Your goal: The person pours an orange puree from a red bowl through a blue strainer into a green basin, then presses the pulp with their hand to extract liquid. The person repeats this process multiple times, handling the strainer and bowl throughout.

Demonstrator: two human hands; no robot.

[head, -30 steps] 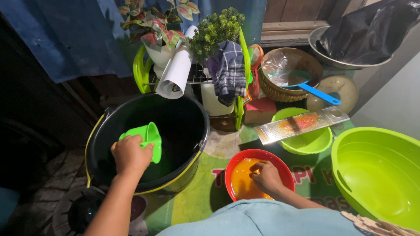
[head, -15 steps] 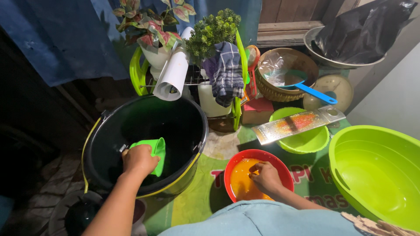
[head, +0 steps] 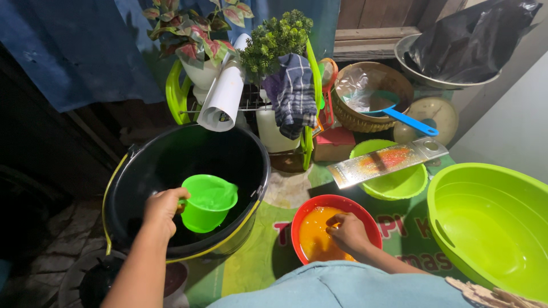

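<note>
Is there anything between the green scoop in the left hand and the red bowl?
Only the black bucket's rim lies between the green scoop, held by the left hand, and the red bowl.

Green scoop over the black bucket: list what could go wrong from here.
1. The left hand holds the green scoop by its handle, tilted; if it carries water, that could slop over the black bucket rim onto the mat.
2. The right hand is in the orange liquid of the red bowl, which sits near the table edge; a push could tip it.
3. The metal grater only rests across the small green bowl; a bump may knock it off.
</note>
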